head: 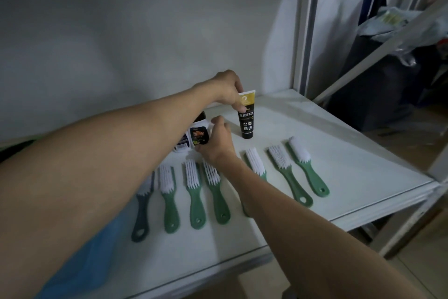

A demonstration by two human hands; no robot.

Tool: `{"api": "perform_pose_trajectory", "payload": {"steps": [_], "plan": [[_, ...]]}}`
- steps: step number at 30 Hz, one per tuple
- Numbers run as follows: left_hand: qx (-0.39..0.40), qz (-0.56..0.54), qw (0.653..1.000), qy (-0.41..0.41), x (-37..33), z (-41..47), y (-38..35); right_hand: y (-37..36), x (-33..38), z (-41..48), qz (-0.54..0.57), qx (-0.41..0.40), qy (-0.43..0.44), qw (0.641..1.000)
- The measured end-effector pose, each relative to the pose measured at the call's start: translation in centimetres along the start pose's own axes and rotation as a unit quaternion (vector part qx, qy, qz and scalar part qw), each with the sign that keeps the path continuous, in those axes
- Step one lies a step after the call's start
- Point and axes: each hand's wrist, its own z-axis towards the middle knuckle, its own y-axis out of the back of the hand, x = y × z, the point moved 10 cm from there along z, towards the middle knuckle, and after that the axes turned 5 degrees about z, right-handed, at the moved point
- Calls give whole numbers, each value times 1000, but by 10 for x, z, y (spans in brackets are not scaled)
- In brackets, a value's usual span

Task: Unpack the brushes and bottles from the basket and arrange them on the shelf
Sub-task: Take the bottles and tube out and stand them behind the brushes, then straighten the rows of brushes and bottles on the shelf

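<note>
Brushes (242,184) lay rowed at shelf (351,167) front | left hand (226,89) pinched tube (247,117) upright on its cap, behind them | right hand (215,141) gripped bottle (194,140) alongside | I judged: seat cap flat, then let go gently

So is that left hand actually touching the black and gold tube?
Touching. The head view shows the left hand pinching the upright black and gold tube near its top, fingers pressed against it while it stands on the shelf.
</note>
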Motion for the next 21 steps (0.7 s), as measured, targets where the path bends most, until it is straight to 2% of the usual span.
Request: {"api": "perform_pose_trajectory", "payload": {"steps": [3, 6, 9, 11, 13, 16, 18, 21], "plan": [[-14, -48, 998, -31, -1, -20, 21, 8, 13, -11, -9, 2, 19, 1000], [-100, -112, 985, -84, -3, -70, 68, 21, 29, -27, -49, -6, 52, 997], [-227, -225, 937, -141, 4, -151, 115, 40, 43, -43, -89, -5, 77, 993], [-267, -315, 900, -135, 21, -201, 120, 60, 51, -53, -111, -14, 100, 989], [-256, -369, 886, -116, 33, -238, 99, 86, 57, -63, -118, -40, 119, 985], [-162, -362, 916, -69, 44, -263, 31, 132, 52, -76, -103, -73, 109, 986], [-92, -342, 934, -44, 48, -268, -17, 161, 36, -83, -113, -93, 79, 986], [-40, -283, 957, -46, 35, -266, -63, 206, -7, -84, -149, -141, -12, 979]]}}
